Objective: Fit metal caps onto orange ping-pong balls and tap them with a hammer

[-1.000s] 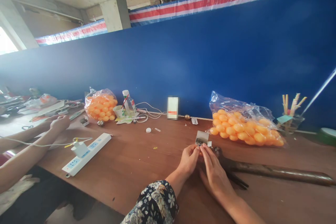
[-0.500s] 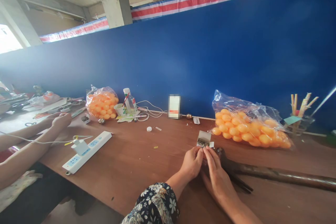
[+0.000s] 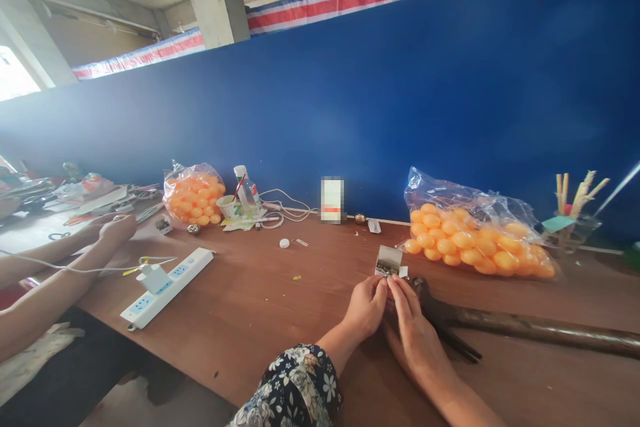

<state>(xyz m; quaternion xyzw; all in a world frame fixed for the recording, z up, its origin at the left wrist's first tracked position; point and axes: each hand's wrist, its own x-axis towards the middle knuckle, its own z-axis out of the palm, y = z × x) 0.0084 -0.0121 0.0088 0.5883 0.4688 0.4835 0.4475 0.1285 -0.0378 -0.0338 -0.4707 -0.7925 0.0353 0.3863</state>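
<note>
A co-worker's hands [image 3: 117, 232] are left of one white power strip [image 3: 175, 285]; one bag [image 3: 178, 171] of orange balls [image 3: 195, 200] and one bottle [image 3: 244, 190] stand behind. The person's left hand [image 3: 366, 307] and right hand [image 3: 413, 325] — fingers bent — meet at the tips; whether they hold anything is hidden. Just beyond, one small pale box [image 3: 390, 255] sits open, dark metallic bits [image 3: 383, 270] inside. Rightward lie one dark long-shafted tool [image 3: 530, 329] — close beside the right hand — and a second bag [image 3: 495, 208].

Below and right of the frame's centre, we have a small pale box [image 3: 387, 262] standing open, lid [image 3: 390, 255] tilted up, dark metallic bits [image 3: 384, 271] inside, its near side hidden.
</note>
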